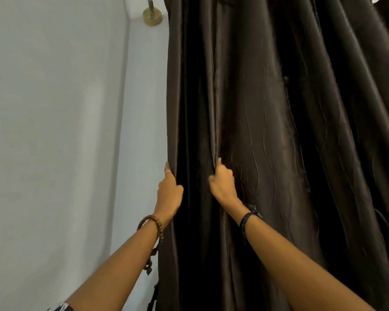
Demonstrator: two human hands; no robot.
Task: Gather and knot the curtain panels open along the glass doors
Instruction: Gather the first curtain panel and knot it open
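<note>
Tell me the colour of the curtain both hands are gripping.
Dark brown with a slight sheen, curtain, seen in the head view.

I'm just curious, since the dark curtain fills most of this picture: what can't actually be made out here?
All in the head view:
- Glass doors: hidden behind the dark curtain.
- Curtain top and hem: cut off by the picture's edges.
- Left hand fingertips: tucked behind the curtain's edge.
- Right hand fingertips: buried in a fold.
- Rod above the round wall mount: cut off at the top edge.

A plain pale wall point(54, 131) is seen on the left, evenly lit. A round brass rod bracket point(152, 17) is mounted near its top corner.
</note>
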